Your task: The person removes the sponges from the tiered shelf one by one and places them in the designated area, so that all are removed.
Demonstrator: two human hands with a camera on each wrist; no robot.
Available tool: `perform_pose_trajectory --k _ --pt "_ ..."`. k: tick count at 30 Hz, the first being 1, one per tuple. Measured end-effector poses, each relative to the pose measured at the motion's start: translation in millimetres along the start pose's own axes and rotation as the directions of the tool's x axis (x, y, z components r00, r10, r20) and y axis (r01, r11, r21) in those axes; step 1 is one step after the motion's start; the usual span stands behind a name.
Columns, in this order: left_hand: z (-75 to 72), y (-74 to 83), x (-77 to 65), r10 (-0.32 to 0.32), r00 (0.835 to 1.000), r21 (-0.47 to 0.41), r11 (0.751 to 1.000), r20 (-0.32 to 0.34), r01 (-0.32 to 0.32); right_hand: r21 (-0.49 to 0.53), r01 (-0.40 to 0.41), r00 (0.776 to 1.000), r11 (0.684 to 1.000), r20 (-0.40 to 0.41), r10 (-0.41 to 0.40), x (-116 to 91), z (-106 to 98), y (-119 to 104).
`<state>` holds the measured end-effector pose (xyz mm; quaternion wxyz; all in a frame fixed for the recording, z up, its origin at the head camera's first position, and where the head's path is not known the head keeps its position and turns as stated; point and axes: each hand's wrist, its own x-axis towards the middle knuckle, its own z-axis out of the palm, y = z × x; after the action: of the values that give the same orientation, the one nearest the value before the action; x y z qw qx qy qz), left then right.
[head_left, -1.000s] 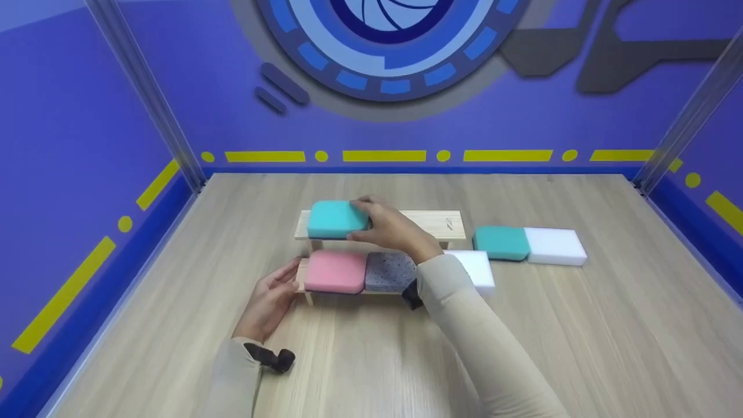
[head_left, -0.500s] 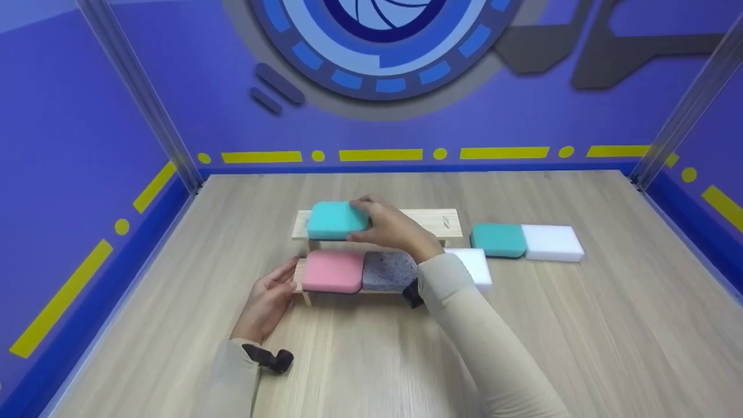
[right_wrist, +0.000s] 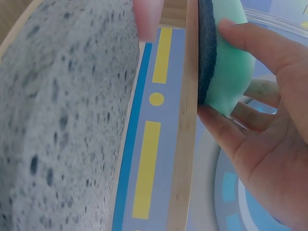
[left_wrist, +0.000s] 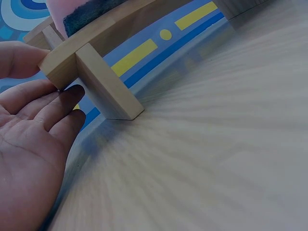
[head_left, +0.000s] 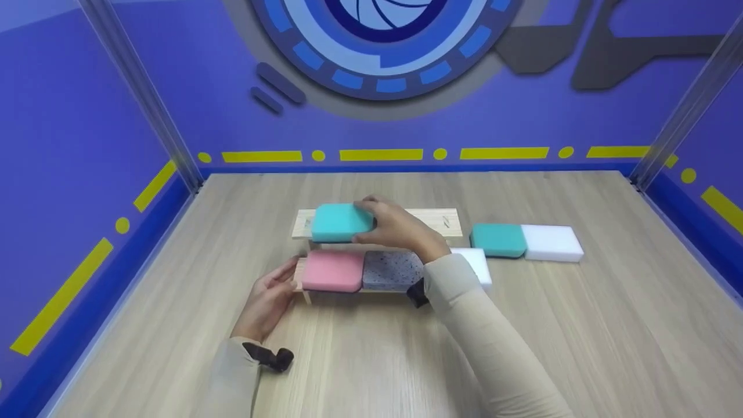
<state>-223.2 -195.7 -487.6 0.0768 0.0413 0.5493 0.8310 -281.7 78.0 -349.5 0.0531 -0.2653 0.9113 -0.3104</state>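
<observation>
The right hand (head_left: 400, 227) pinches the right end of a teal sponge (head_left: 341, 222), thumb and fingers parted only by its foam, which bulges to the left of the grip. The sponge lies just above the upper shelf (head_left: 432, 219) or on it, dark side down. Soft foam gives, so a harder squeeze might pop it sideways or twist it; one finger sits right at the board's edge and could push the shelf askew.

Below the grip, towards the person, the black wrist mount (head_left: 417, 295) shows against the grey sponge (head_left: 392, 270); a lower wrist might knock it off the lower shelf (head_left: 299, 273).

Farther left and nearer the person, the left hand (head_left: 268, 299) holds that shelf's end between thumb and fingers. Lifting or tugging there could tip the pink sponge (head_left: 332, 270) just beside it. I cannot tell whether the two shelves are joined.
</observation>
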Motion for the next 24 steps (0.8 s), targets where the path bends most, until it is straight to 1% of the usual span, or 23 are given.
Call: perform_pose_trajectory --k 9,14,17,19,21,24 --pt "-0.6 -0.1 0.5 0.000 1.000 0.022 1.000 -0.003 0.000 0.009 -0.020 1.000 1.000 0.002 0.020 -6 -9 4" --pt "-2.3 -4.2 -0.7 0.028 0.999 0.029 0.999 0.016 -0.028 0.018 -0.006 1.000 1.000 0.004 0.006 -11 -18 9" --pt "-4.0 -7.0 -1.3 0.054 0.998 0.063 0.996 0.041 -0.056 0.028 -0.024 1.000 0.999 0.012 0.023 -17 -23 14" --pt "-4.2 -7.4 -1.5 0.059 0.997 0.079 0.995 0.041 -0.062 0.034 -0.041 0.999 0.999 0.017 0.040 -20 -27 18" --pt "-3.4 -6.3 -0.8 0.056 0.998 0.072 0.996 0.036 -0.059 0.042 -0.045 0.999 0.998 0.019 0.044 -24 -32 22" --pt "-1.0 -3.7 1.4 0.040 0.999 0.041 0.998 0.016 -0.041 0.048 -0.030 0.999 0.998 0.015 0.029 -29 -40 29"
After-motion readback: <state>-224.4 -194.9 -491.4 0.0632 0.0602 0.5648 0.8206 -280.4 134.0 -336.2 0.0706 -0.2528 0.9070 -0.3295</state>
